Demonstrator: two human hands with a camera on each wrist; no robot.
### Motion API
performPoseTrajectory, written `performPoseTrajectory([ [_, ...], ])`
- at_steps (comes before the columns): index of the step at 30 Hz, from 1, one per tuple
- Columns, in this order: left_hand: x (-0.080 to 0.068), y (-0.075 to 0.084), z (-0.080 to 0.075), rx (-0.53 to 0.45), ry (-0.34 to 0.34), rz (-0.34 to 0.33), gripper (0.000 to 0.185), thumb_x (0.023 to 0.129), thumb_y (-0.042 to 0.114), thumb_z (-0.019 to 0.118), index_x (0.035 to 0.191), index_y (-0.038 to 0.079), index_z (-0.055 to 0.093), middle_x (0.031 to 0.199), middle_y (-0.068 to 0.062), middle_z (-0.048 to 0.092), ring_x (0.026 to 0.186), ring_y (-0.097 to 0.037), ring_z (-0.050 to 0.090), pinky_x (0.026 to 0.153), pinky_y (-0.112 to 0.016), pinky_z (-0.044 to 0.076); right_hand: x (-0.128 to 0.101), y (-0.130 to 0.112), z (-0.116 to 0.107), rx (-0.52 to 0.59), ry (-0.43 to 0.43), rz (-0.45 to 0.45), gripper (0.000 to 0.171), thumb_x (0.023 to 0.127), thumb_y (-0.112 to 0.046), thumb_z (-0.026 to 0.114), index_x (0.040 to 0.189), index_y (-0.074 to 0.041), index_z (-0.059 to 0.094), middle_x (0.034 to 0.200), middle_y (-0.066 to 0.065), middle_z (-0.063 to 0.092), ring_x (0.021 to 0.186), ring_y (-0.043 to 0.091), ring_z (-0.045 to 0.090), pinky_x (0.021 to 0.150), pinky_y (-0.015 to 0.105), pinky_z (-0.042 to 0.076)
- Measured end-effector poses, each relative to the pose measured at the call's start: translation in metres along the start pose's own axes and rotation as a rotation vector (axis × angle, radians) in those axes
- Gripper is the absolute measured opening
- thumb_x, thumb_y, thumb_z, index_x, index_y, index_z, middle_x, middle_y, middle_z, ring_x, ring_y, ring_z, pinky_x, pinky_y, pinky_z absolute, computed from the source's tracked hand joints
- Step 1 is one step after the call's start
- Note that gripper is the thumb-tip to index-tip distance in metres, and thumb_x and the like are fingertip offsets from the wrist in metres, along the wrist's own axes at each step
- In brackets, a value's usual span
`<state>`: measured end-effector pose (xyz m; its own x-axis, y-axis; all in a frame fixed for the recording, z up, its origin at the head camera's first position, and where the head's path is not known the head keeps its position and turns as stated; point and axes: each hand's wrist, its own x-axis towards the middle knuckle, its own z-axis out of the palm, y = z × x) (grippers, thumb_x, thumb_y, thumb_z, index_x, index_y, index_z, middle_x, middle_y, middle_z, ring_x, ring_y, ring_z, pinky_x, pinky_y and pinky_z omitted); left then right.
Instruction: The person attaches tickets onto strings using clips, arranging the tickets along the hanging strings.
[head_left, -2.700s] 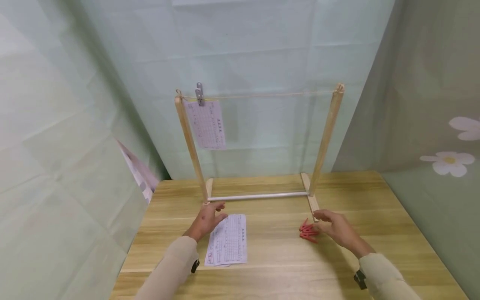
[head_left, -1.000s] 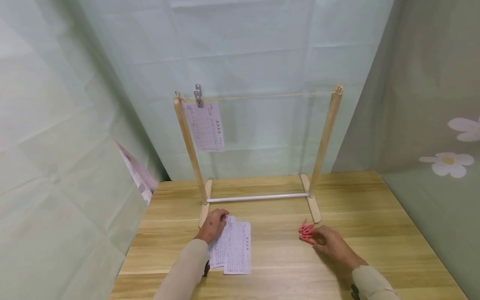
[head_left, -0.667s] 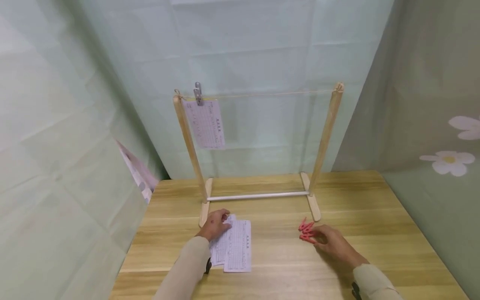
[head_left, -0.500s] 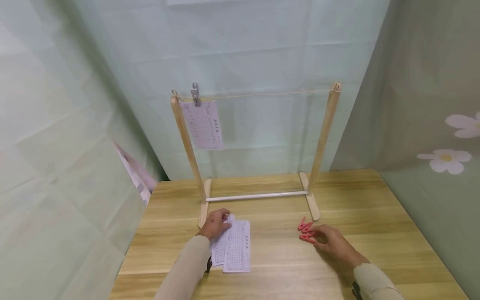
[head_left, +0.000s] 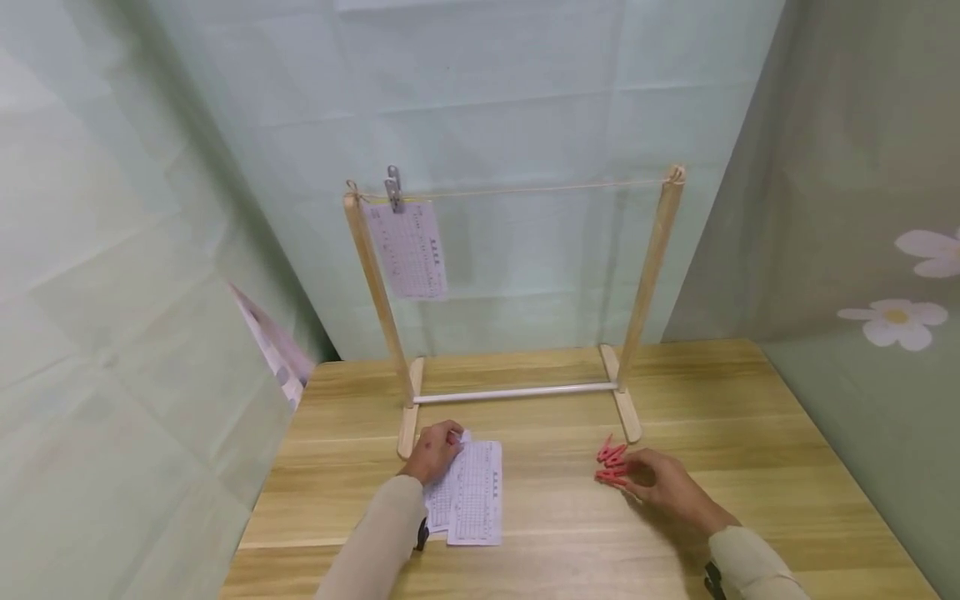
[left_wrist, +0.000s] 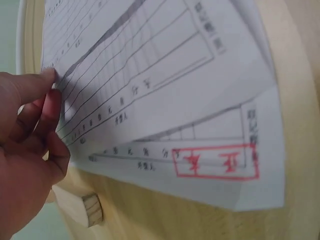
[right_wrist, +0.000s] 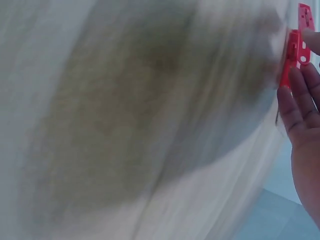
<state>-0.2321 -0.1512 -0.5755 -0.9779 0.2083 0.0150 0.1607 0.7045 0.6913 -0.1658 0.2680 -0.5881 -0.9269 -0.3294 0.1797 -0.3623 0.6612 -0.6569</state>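
Head view, left hand [head_left: 433, 450]: fingers curled onto top edge of white printed paper sheets [head_left: 472, 493], flat on light wooden table [head_left: 562, 533], just in front of left foot of wooden rack [head_left: 408, 417].
Head view, right hand [head_left: 660, 483]: fingertips touching small pile of red plastic clothes pegs [head_left: 611, 464], near right foot of rack; cannot tell if one peg is pinched.
Head view, string [head_left: 540, 189]: one more white sheet [head_left: 408, 250] hanging there under silver metal clip [head_left: 392, 189].
Left wrist view, fingers [left_wrist: 35, 107]: curled at paper edge, top sheet [left_wrist: 150, 75] lifted a bit off lower sheet with red stamp [left_wrist: 215, 162].
Left wrist view, risk: could grab both sheets, or bend a corner, since sheets overlap.
Right wrist view, fingers [right_wrist: 300, 105]: lying along red peg [right_wrist: 295, 50], loose touch, picture blurry.
Right wrist view, risk: peg could slip or pile could scatter from a light hold.
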Motion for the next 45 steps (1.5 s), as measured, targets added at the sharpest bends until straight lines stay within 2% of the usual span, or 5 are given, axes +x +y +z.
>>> performPoseTrajectory([
  [4,0.001,0.002,-0.005,-0.025,-0.020,-0.001,0.009,0.089,-0.005,0.070,0.097,0.000,0.069,0.083,-0.002,0.063,0.078,-0.013,0.057,0.074,-0.033,0.051,0.006,-0.006,-0.003,0.124,0.000,0.007,0.028,0.078,0.000,0.083,0.102,-0.001,0.068,0.096,0.006,0.072,0.088,0.021,0.069,0.079,0.033,0.058],
  [11,0.002,0.014,-0.021,-0.100,-0.099,0.083,0.006,0.091,-0.001,0.069,0.095,0.001,0.073,0.089,-0.006,0.069,0.082,-0.014,0.062,0.075,-0.030,0.053,0.019,-0.020,-0.019,0.282,0.028,0.010,0.036,0.083,0.005,0.077,0.115,0.012,0.061,0.102,0.016,0.069,0.094,0.024,0.069,0.081,0.028,0.056],
  [24,0.002,0.079,-0.074,-0.234,-0.243,0.213,0.010,0.096,0.005,0.066,0.101,0.001,0.072,0.099,-0.006,0.071,0.090,-0.015,0.064,0.081,-0.028,0.053,0.070,-0.072,-0.082,0.362,0.091,-0.207,0.038,0.085,0.014,0.069,0.121,0.014,0.058,0.105,0.025,0.066,0.094,0.020,0.067,0.082,0.022,0.055],
  [35,0.017,0.124,-0.129,-0.231,-0.097,0.257,0.011,0.095,0.005,0.068,0.103,0.000,0.073,0.097,-0.008,0.072,0.084,-0.016,0.065,0.074,-0.031,0.055,0.123,-0.132,-0.136,0.258,0.143,-0.263,0.037,0.086,0.008,0.073,0.121,0.009,0.061,0.104,0.022,0.069,0.093,0.018,0.067,0.083,0.018,0.052],
  [45,0.030,0.146,-0.154,-0.281,0.102,0.257,0.013,0.091,0.010,0.074,0.101,0.001,0.075,0.094,-0.010,0.074,0.080,-0.018,0.068,0.067,-0.026,0.053,0.147,-0.164,-0.161,0.244,0.148,-0.293,0.037,0.089,0.005,0.071,0.124,0.006,0.061,0.114,0.022,0.067,0.096,0.005,0.065,0.084,0.017,0.052],
])
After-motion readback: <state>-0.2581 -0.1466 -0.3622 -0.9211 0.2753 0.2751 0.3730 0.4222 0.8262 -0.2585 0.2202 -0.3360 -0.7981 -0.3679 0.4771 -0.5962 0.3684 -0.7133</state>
